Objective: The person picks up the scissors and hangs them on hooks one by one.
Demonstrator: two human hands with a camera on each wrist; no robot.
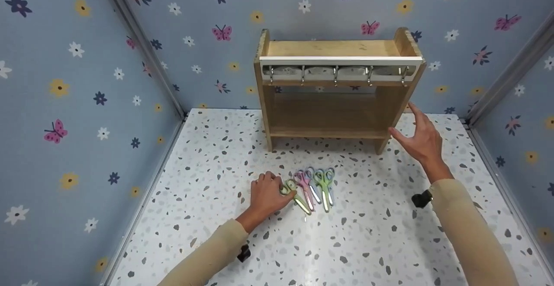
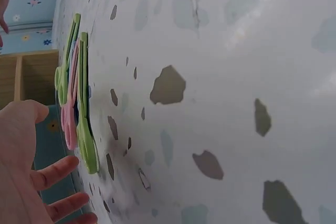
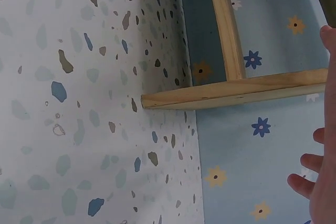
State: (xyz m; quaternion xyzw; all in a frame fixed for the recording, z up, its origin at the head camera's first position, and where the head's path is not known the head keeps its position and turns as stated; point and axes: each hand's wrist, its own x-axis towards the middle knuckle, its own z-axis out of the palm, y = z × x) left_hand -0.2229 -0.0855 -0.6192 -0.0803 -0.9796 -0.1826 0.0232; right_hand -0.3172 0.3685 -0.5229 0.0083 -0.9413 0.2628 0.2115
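Several pairs of scissors lie side by side on the speckled tabletop. My left hand (image 1: pixel 267 194) is at the handles of the leftmost green scissors (image 1: pixel 302 204), overlapping them in the head view. In the left wrist view its thumb and fingers are spread around the green handle (image 2: pixel 88 148). To the right lie pink scissors (image 1: pixel 305 189), another green pair (image 1: pixel 324 191) and pairs with purple and blue handles, partly covered. My right hand (image 1: pixel 422 141), thumb and fingers apart, is beside the right side panel of a wooden shelf (image 1: pixel 324 133).
A white rail (image 1: pixel 342 60) with several metal hooks (image 1: pixel 336 76) runs across the shelf's upper front. Behind the shelf rises a blue flowered wall (image 1: pixel 207 65), with side panels left and right. The white tabletop (image 1: pixel 207 156) extends around the scissors.
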